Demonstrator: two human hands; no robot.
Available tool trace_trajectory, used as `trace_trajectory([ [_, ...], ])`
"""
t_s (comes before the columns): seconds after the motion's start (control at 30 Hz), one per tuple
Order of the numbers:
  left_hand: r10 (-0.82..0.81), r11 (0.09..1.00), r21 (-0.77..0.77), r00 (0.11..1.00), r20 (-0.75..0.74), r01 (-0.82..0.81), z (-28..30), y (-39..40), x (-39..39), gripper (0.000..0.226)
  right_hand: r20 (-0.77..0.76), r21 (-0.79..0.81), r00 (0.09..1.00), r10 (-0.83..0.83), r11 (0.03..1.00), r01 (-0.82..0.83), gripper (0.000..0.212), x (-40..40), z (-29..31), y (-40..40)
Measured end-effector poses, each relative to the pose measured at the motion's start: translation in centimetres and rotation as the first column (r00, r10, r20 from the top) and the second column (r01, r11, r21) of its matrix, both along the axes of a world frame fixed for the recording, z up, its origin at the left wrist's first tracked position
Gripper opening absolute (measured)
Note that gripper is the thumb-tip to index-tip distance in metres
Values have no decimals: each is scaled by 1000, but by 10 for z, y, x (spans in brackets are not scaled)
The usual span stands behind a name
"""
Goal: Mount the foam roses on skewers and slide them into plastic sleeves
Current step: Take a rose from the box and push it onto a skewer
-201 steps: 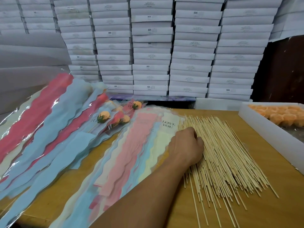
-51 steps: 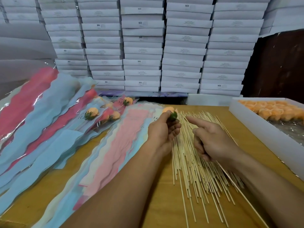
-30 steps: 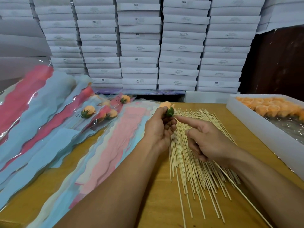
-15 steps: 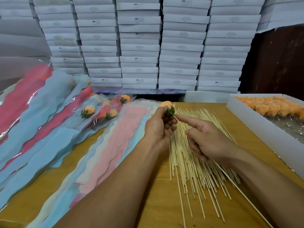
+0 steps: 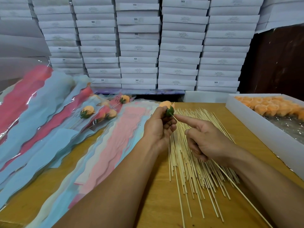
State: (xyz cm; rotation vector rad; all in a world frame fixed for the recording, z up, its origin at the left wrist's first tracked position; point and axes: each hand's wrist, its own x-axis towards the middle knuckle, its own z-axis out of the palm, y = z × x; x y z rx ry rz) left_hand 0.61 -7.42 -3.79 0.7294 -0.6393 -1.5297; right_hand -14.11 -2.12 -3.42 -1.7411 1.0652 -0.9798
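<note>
Head view shows the left hand [image 5: 160,126] gripping an orange foam rose [image 5: 166,105] by its green base, bloom pointing away, above the far end of the skewer pile [image 5: 194,155] on the wooden bench [image 5: 158,203]. The right hand [image 5: 208,142] holds one skewer [image 5: 230,176] with its fingers curled round the shaft and the index finger laid straight along it; the tip meets the green base of the rose, and the tail runs back past the wrist toward the lower right.

To seat it well, I judge the skewer should stay in line with the rose's axis and go in with a short, straight push, the index finger steering the tip so it does not skid off the base or come out through the petals. Foam likely crushes easily, so the left grip should stay on the firmer green base.

Left of the hands, stacked plastic sleeves [image 5: 105,153] in pink, blue and cream lie fanned across the bench, and further left several finished roses [image 5: 88,111] already sit in sleeves. A white tray [image 5: 263,129] of more orange roses stands at the right edge. Stacked white boxes [image 5: 139,46] fill the background. Loose skewers lie right under both hands, and the long tail could snag them when the stem swings over to the sleeves.
</note>
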Motion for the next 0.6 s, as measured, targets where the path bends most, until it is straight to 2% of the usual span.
trace_trajectory([
  [0.6, -18, 1000, -3, 1000, 14, 18, 0, 1, 0, 17, 10, -5, 1000, -17, 1000, 17, 61, 2, 0, 1],
])
